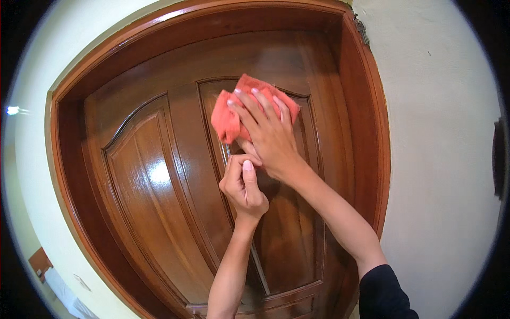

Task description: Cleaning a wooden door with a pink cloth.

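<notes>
A folded coral-red cloth (255, 105) lies against the upper part of a brown wooden panel door (183, 119). My right hand (271, 131) is spread over the cloth, its fingers pressing it against the door's right raised panel. Just below and to the left, my left hand (245, 183) is curled with the fingers folded in and the thumb up. It is close to my right hand's thumb and wrist; whether the two touch, I cannot tell. Nothing shows in the left hand.
A reddish-brown wooden frame (368, 119) surrounds the door. Keys (361, 30) hang at its upper right corner. Pale walls (430, 139) stand on both sides. A dark object (498, 159) sits at the far right edge, and something white (65, 291) shows at the lower left.
</notes>
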`<state>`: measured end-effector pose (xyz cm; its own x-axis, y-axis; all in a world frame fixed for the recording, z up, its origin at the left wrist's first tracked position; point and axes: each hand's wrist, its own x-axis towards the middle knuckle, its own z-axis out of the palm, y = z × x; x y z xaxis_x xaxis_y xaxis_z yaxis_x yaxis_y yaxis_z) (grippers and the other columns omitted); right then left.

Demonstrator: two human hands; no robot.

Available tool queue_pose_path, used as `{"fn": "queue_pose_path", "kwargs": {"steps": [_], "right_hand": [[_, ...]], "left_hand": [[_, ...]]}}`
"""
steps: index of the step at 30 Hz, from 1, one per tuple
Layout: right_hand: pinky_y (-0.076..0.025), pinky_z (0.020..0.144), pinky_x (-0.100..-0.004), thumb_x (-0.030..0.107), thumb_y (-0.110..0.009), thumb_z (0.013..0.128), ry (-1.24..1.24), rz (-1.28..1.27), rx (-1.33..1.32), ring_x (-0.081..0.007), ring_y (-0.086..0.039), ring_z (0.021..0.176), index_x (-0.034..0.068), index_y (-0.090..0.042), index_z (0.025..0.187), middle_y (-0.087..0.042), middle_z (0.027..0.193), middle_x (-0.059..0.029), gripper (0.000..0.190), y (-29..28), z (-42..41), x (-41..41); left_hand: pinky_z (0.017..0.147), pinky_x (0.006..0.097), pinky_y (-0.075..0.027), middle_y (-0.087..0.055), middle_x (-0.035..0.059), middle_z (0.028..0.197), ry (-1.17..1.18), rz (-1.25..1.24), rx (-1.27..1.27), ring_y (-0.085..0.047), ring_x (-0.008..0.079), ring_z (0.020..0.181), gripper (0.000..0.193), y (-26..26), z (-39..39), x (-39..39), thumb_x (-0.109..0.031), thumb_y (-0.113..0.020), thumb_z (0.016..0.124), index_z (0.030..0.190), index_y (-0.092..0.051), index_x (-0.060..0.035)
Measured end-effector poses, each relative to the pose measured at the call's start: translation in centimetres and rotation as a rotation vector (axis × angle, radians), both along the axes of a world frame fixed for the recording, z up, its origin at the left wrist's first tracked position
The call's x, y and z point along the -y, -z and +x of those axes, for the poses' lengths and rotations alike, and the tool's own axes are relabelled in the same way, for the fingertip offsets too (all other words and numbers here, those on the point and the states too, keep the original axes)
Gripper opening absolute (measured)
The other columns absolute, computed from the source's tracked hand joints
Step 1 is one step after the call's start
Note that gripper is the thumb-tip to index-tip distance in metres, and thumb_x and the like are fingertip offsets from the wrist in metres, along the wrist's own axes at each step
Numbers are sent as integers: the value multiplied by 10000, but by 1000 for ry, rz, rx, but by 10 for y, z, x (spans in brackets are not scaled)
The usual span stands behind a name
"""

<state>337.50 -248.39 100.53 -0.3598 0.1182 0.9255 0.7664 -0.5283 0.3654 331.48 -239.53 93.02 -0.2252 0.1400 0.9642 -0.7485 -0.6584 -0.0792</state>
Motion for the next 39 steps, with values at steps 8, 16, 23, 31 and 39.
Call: {"fn": "queue_pose_path", "kwargs": {"steps": [8,16,23,31,39], "right_hand": [[-261,1295,-565,73,-705,854,-71,150,-262,-378,-359,1589,96,-467,1614,-426,1710,-108,797,66,2,41],[-220,1323,-574,89,-702,874,117,320,-9,-357,-402,1572,76,-518,1579,-477,1683,-113,729,25,20,84],[-139,1323,-619,405,-605,1057,21,447,-266,-390,-284,1621,90,-421,1654,-358,1745,-133,700,16,52,70],[-93,1310,-626,452,-500,1106,-1,455,-370,-379,-208,1654,90,-366,1686,-302,1774,-142,696,13,57,73],[-115,1341,-555,333,-601,1047,13,364,-283,-356,-246,1650,119,-404,1666,-339,1761,-135,684,-1,59,87]], "left_hand": [[572,277,-323,-534,16,691,-16,12,-37,-433,83,613,330,-1,0,4,-205,-477,1109,912,-647,-3],[597,293,-390,-574,60,774,-19,32,-65,-515,124,647,262,1,-6,7,-120,-518,1075,895,-661,7],[596,269,-347,-521,8,699,-5,41,-52,-442,81,635,340,-1,-2,8,-202,-467,1117,896,-638,-7],[602,268,-345,-502,1,696,-11,49,-73,-435,80,637,340,-1,-4,11,-194,-462,1114,890,-635,-6],[598,270,-348,-535,15,710,-1,41,-81,-464,85,643,345,-2,-4,12,-209,-466,1113,899,-644,-6]]}}
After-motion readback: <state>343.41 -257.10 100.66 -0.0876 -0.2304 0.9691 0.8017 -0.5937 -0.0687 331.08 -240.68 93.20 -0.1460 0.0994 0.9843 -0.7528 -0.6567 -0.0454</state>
